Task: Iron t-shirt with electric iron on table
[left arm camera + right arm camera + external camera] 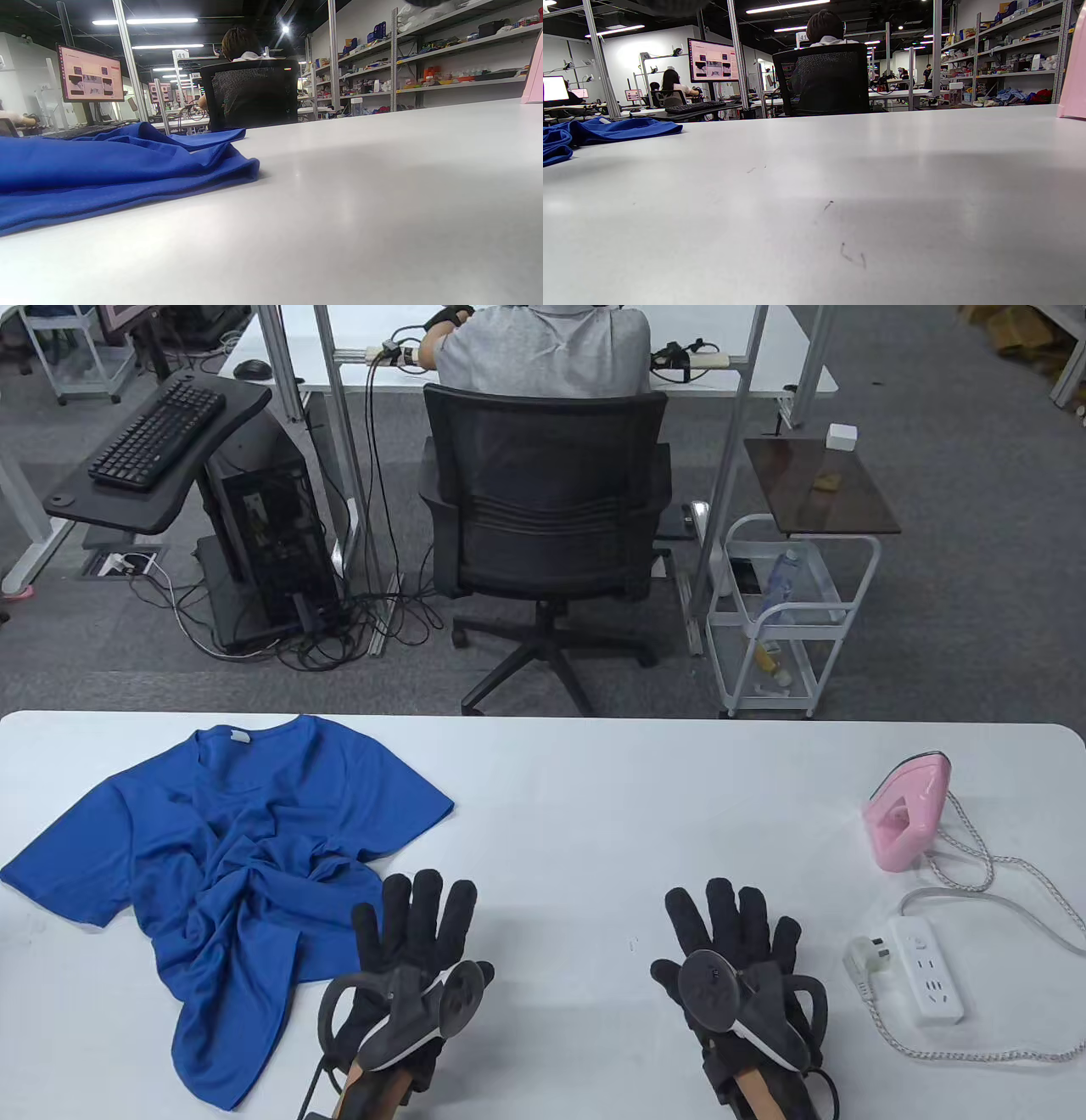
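A crumpled blue t-shirt [229, 848] lies on the left of the white table [560, 797]; it also shows in the left wrist view [106, 169] and the right wrist view [606, 129]. A pink electric iron [908, 813] stands upright at the far right, its edge showing in the left wrist view [535, 72] and the right wrist view [1073, 72]. My left hand [413, 933] rests flat on the table, fingers spread, just right of the shirt, holding nothing. My right hand [734, 937] rests flat and open, left of the iron, holding nothing.
A white power strip [929, 971] lies at the right with a white plug [867, 960] beside it, and the iron's braided cord [1001, 865] loops around it. Beyond the table stand an office chair [543, 517] and a white cart [785, 619].
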The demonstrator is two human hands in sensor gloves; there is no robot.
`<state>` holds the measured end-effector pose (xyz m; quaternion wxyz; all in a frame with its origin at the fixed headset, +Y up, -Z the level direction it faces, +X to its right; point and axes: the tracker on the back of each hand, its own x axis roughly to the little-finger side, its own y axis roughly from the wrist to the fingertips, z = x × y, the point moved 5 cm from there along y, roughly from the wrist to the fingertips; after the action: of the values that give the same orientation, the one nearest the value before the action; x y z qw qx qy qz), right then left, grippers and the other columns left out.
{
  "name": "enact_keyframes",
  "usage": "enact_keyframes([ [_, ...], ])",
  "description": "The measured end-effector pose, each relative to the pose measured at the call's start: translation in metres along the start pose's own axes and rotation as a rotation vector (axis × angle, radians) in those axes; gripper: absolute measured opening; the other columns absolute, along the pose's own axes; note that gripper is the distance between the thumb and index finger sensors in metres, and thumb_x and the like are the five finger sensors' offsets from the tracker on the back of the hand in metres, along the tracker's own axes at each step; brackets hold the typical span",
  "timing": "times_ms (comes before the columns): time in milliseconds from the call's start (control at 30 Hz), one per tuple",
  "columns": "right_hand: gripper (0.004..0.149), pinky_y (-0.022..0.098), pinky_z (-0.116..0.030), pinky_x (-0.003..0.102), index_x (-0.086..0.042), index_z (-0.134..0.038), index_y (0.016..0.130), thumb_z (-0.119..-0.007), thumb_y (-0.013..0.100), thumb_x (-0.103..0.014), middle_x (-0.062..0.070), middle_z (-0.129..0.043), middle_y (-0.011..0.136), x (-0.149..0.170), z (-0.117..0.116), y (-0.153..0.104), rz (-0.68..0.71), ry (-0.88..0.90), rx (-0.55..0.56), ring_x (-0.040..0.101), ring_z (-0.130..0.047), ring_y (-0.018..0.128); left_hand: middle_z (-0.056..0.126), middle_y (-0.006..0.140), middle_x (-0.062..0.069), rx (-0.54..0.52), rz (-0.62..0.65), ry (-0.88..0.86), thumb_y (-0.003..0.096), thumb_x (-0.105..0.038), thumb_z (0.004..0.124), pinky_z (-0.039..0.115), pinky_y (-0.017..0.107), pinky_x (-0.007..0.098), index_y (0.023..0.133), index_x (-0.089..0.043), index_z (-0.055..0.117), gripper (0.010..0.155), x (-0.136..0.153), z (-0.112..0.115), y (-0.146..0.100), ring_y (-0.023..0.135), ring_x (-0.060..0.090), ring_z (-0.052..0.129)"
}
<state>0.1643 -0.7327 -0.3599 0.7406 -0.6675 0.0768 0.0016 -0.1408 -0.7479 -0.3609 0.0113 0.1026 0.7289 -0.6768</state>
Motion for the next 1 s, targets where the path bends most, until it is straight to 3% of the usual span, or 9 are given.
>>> enact_keyframes([
  [233,0.073,0.067,-0.046,0.074,-0.031,-0.042,0.111,-0.067,0.045,-0.052,0.021,-0.042,0.118,-0.006,0.003,-0.001,-0.017,-0.098,0.010,0.053,-0.051,0.102,0.012,0.122,0.015,-0.010,0.001,0.002,0.0485,-0.065,0.058,0.026,0.073,0.071,0.110,-0.027,-0.001,0.093,0.003,-0.001,-0.003,0.111,0.049,0.019],
  [400,0.069,0.067,-0.051,0.072,-0.031,-0.051,0.110,-0.071,0.045,-0.049,0.019,-0.052,0.116,-0.003,0.022,0.000,-0.082,-0.231,0.065,0.051,-0.058,0.100,0.012,0.122,0.015,-0.019,0.021,0.037,0.0487,-0.065,0.058,0.026,0.074,0.071,0.109,-0.025,-0.005,0.095,-0.004,-0.003,-0.004,0.111,0.049,0.019],
  [533,0.069,0.068,-0.052,0.069,-0.032,-0.053,0.110,-0.071,0.045,-0.049,0.017,-0.053,0.117,0.025,0.027,0.010,-0.216,-0.366,-0.045,0.049,-0.061,0.100,0.012,0.122,0.015,-0.031,0.033,0.046,0.0487,-0.065,0.058,0.027,0.074,0.071,0.109,-0.025,-0.005,0.095,-0.009,-0.006,-0.006,0.111,0.049,0.020],
  [633,0.070,0.067,-0.054,0.068,-0.033,-0.051,0.110,-0.071,0.045,-0.049,0.017,-0.051,0.117,0.066,0.017,0.016,-0.354,-0.398,-0.144,0.048,-0.062,0.098,0.012,0.122,0.015,-0.023,0.035,0.053,0.0486,-0.065,0.058,0.027,0.074,0.071,0.109,-0.025,-0.005,0.095,-0.011,-0.005,-0.006,0.111,0.049,0.020],
  [733,0.071,0.064,-0.060,0.063,-0.034,-0.048,0.111,-0.070,0.045,-0.050,0.018,-0.050,0.117,0.098,0.004,0.015,-0.454,-0.472,-0.154,0.045,-0.070,0.091,0.011,0.122,0.015,-0.022,0.036,0.059,0.0487,-0.065,0.057,0.027,0.074,0.071,0.107,-0.024,-0.008,0.097,-0.011,-0.006,-0.007,0.111,0.049,0.019],
  [800,0.071,0.060,-0.066,0.060,-0.034,-0.047,0.111,-0.071,0.045,-0.050,0.018,-0.049,0.117,0.117,-0.018,0.015,-0.476,-0.448,-0.203,0.042,-0.076,0.085,0.011,0.122,0.015,-0.029,0.032,0.049,0.0488,-0.065,0.057,0.028,0.074,0.070,0.106,-0.023,-0.009,0.098,-0.010,-0.006,-0.006,0.111,0.049,0.020],
  [867,0.071,0.058,-0.067,0.059,-0.035,-0.047,0.110,-0.071,0.045,-0.049,0.018,-0.046,0.118,0.128,-0.034,0.014,-0.502,-0.457,-0.284,0.042,-0.078,0.084,0.010,0.122,0.016,-0.028,0.032,0.052,0.0488,-0.065,0.057,0.028,0.074,0.070,0.106,-0.023,-0.010,0.098,-0.011,-0.005,-0.006,0.111,0.049,0.019],
  [1000,0.073,0.058,-0.071,0.058,-0.035,-0.041,0.110,-0.070,0.045,-0.049,0.017,-0.035,0.120,0.133,-0.049,0.014,-0.500,-0.459,-0.336,0.043,-0.082,0.083,0.009,0.121,0.016,-0.030,0.038,0.057,0.0488,-0.065,0.057,0.028,0.074,0.070,0.105,-0.023,-0.011,0.098,-0.012,-0.005,-0.007,0.111,0.049,0.020],
])
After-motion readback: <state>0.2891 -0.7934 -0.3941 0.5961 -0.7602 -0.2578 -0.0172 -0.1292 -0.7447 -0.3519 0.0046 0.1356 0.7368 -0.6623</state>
